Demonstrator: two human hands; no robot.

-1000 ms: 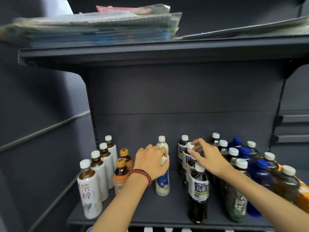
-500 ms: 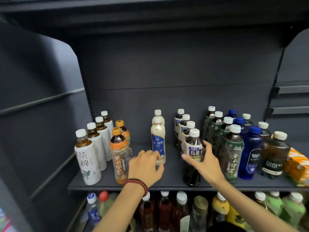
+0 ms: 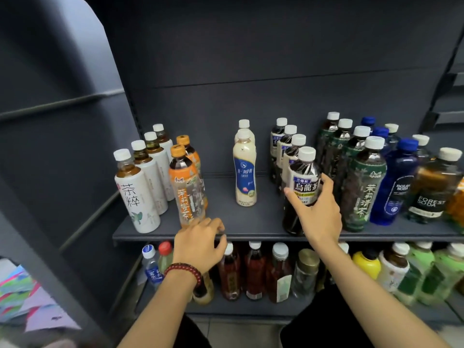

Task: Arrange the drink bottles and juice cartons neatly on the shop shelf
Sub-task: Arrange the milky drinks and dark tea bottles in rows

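Note:
The dark shelf carries rows of bottles running front to back. My right hand grips the front oolong tea bottle, thumb on its left side and fingers round its right. My left hand hovers at the shelf's front edge with loosely curled fingers, holding nothing, just right of the base of the front orange-label tea bottle. Two cream milk-tea bottles stand alone mid-shelf. White-label tea bottles line the left end.
Green-label tea bottles, blue soda bottles and a Forest Soda bottle crowd the right, with an orange carton at the edge. More bottles fill the lower shelf. A dark side panel closes the left.
The view has tilted down. My left hand let go of the cream bottle and dropped to the shelf's front edge. My right hand came off the bottle caps and took hold of the front oolong bottle.

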